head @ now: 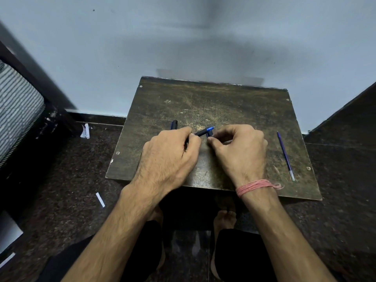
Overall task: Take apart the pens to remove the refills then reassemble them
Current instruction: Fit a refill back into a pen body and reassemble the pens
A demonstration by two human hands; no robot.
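Left hand [171,153]: its grip holds the pen [204,132] steady, tip pointing to 2 o'clock.
Right hand [240,147]: fingers curled in a narrow pinch near the tip, probably for unscrewing.
Refill [285,156]: lies apart at 3 o'clock on the tabletop [213,102], probably to keep it out of the way.
Second pen [174,124]: waits at 11 o'clock.

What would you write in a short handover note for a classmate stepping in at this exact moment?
Left hand: grips a pen over the small table, tip pointing away to the right.
Right hand: fingers curled at the pen's tip end, pinching a small blue piece; what it is cannot be told.
Refill: lies loose by the table's right edge, so one is already out.
Another pen: lies beyond the left hand, mostly hidden.
Left: finish the held pen, do the other, put refills back.
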